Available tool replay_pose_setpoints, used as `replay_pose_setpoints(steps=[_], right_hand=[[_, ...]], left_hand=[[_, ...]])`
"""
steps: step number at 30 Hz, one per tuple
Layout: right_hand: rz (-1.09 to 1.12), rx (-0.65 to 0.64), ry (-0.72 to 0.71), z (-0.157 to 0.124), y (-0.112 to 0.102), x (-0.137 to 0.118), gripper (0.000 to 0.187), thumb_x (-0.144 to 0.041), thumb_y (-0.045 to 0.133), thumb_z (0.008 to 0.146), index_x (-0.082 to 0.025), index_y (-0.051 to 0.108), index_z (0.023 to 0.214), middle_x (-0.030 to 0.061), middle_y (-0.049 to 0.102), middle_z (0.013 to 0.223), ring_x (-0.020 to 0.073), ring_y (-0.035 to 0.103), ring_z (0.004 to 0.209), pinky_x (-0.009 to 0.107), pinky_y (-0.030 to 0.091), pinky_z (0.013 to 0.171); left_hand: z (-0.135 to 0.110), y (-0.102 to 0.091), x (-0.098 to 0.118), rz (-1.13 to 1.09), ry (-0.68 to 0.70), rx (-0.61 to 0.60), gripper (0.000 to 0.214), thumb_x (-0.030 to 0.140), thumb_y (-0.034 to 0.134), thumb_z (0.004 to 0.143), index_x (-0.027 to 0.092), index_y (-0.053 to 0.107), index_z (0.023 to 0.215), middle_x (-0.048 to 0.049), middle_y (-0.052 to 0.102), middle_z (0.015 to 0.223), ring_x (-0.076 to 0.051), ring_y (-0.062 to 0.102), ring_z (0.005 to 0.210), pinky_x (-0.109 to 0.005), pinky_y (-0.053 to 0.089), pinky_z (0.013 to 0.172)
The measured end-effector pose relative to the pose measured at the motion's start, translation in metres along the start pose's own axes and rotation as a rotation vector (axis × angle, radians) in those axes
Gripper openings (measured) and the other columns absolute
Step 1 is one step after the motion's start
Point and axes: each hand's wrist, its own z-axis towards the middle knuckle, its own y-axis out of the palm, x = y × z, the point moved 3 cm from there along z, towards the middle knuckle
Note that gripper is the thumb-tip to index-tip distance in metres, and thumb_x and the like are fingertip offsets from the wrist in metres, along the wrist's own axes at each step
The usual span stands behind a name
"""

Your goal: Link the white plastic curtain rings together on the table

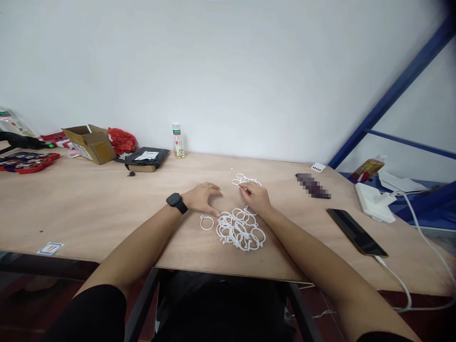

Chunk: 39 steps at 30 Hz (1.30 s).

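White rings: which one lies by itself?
The lone ring beside the left hand, just left of the big pile; every other ring lies in a cluster.

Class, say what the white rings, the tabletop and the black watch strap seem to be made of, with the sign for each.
The white rings are likely plastic: thin, smooth, evenly white. The tabletop is probably plywood or similar board: matt, pale, with faint wood grain. The black watch strap may be rubber or silicone: matt, with no visible weave.
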Motion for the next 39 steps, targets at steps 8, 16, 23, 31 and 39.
replay_pose_setpoints(steps=[8, 16, 23, 31, 39], right_hand=[[-0.156, -0.065, 0.22, 0.002, -0.008, 0.042, 0.03, -0.023, 0.057, 0.086, -0.023, 0.068, 0.113, 0.0065, 0.068, 0.109, 0.0204, 0.065, 0.084, 0.034, 0.052, 0.076], [0.007, -0.104, -0.021, 0.0, 0.001, 0.008, 0.021, -0.022, 0.058, 0.086, -0.022, 0.069, 0.104, 0.0056, 0.07, 0.099, 0.0189, 0.065, 0.081, 0.034, 0.052, 0.079], [0.089, -0.215, -0.307, -0.005, 0.002, -0.039, 0.028, -0.034, 0.061, 0.089, -0.025, 0.064, 0.115, 0.0073, 0.067, 0.111, 0.0176, 0.065, 0.086, 0.031, 0.053, 0.079], [0.08, -0.174, -0.33, -0.005, 0.0, -0.043, 0.023, -0.034, 0.06, 0.091, -0.025, 0.065, 0.111, 0.0077, 0.069, 0.102, 0.019, 0.065, 0.092, 0.031, 0.054, 0.077], [0.143, -0.14, -0.282, -0.005, -0.001, -0.041, 0.019, -0.026, 0.052, 0.095, -0.024, 0.068, 0.103, 0.0062, 0.07, 0.098, 0.0176, 0.065, 0.09, 0.031, 0.053, 0.08]], left_hand=[[-0.002, 0.016, -0.026, -0.004, -0.115, -0.023, 0.075, 0.062, 0.082, 0.051, 0.024, 0.068, 0.113, -0.0141, 0.052, 0.138, -0.034, 0.047, 0.128, -0.044, 0.035, 0.107], [0.006, 0.013, -0.012, -0.032, -0.037, 0.186, 0.012, 0.026, 0.06, 0.083, 0.019, 0.069, 0.08, -0.0048, 0.071, 0.095, -0.019, 0.064, 0.095, -0.029, 0.045, 0.088], [0.008, 0.016, 0.002, -0.437, -0.281, 0.424, 0.021, 0.027, 0.05, 0.088, 0.015, 0.061, 0.102, 0.0033, 0.062, 0.059, -0.011, 0.055, 0.051, -0.02, 0.039, 0.05], [0.014, 0.033, 0.017, -0.847, -0.224, 0.27, 0.033, 0.022, 0.049, 0.087, 0.014, 0.054, 0.119, 0.0008, 0.066, 0.062, -0.013, 0.065, 0.059, -0.021, 0.048, 0.058], [0.015, 0.032, 0.025, -0.766, -0.044, 0.237, 0.031, 0.026, 0.051, 0.09, 0.014, 0.06, 0.117, -0.0062, 0.071, 0.093, -0.016, 0.065, 0.084, -0.026, 0.051, 0.077]])
